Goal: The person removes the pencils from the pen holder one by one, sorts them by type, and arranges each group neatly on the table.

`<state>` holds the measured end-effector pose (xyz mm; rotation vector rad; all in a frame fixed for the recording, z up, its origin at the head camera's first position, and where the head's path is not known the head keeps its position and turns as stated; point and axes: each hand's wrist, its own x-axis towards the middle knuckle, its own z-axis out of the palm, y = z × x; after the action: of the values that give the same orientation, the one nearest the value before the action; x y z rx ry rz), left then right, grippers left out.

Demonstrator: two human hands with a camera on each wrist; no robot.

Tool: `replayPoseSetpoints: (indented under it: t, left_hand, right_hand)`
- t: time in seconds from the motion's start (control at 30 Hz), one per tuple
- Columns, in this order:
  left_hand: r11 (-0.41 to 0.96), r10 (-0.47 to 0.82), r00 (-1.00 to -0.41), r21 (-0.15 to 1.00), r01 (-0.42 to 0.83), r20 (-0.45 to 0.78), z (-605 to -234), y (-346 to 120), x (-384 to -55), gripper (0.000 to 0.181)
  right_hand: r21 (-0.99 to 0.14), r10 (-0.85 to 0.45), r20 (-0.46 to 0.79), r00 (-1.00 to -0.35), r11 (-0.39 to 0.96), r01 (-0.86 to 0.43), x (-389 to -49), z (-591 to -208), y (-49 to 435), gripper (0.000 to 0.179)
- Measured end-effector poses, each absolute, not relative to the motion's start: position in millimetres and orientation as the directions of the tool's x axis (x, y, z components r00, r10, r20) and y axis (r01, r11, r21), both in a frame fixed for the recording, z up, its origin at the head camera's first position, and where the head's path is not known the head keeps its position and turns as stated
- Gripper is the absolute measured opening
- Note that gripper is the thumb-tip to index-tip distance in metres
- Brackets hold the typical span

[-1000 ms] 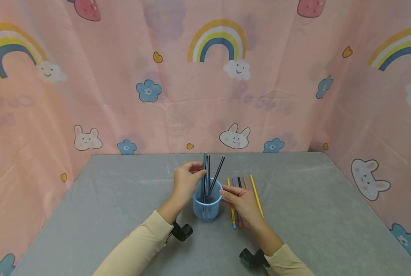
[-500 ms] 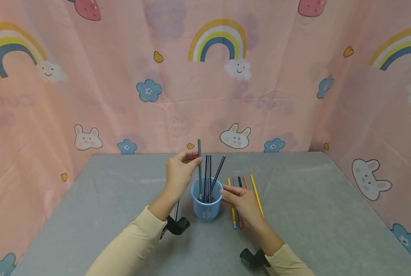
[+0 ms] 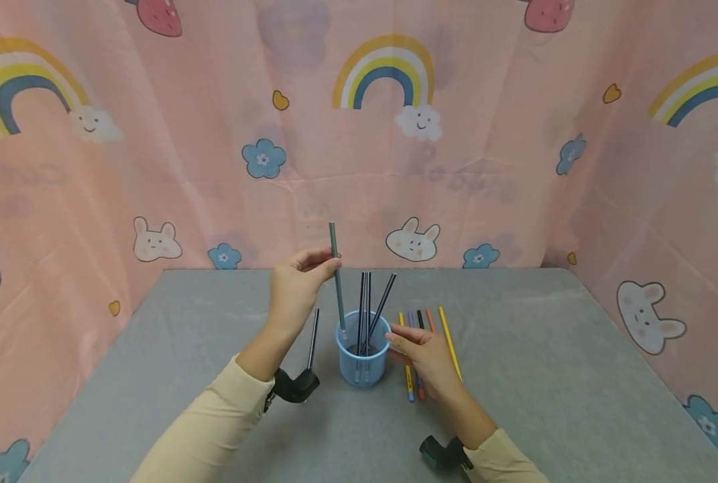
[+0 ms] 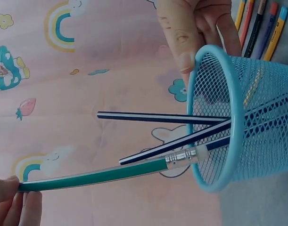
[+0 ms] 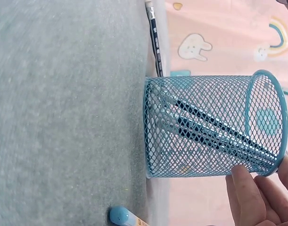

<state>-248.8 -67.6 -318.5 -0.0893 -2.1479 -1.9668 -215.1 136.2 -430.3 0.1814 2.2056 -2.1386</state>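
Note:
My left hand pinches a green pencil near its upper end. The pencil's metal band and white eraser point down, right at the rim of a light blue mesh pencil cup. Several dark striped pencils lean inside the cup, their lower parts showing through the mesh in the right wrist view. On the cup's right side, my right hand grips the rim, thumb at the edge and fingers against the outer mesh. The cup stands upright on the grey table.
One dark striped pencil lies on the table left of the cup. Beside my right hand lie several coloured pencils, among them a yellow one. A pink patterned curtain hangs behind the table.
My left hand has risen and moved left, drawing the green pencil up from among the others to the cup's left rim. The dark pencil on the left has come into sight. My right hand stays put.

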Motion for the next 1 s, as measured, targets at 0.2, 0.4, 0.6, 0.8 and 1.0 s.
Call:
replayPoseSetpoints:
  t: [0.2,0.4,0.6,0.8,1.0]
  left_hand:
    - [0.113,-0.078,-0.976,0.974,0.195,0.204,-315,-80,-245,0.025]
    - [0.130,-0.055,-0.979,0.973,0.190,0.199,-315,-93,-244,0.027]
    - [0.177,-0.037,-0.990,0.976,0.126,0.134,-321,-103,-244,0.030]
    - [0.191,-0.041,-0.996,0.979,0.072,0.081,-336,-110,-250,0.030]
    - [0.220,-0.048,-0.998,0.974,-0.047,-0.037,-355,-116,-261,0.030]
  right_hand:
    - [-0.991,0.038,-0.132,-0.990,0.030,0.134,-215,-431,136,0.032]
    - [-0.991,0.042,-0.126,-0.991,0.031,0.128,-216,-430,135,0.032]
    - [-0.992,0.042,-0.122,-0.992,0.029,0.124,-216,-430,136,0.032]
    - [-0.992,0.049,-0.125,-0.991,0.027,0.127,-217,-431,136,0.032]
    - [-0.991,0.066,-0.131,-0.989,0.026,0.133,-216,-430,134,0.031]
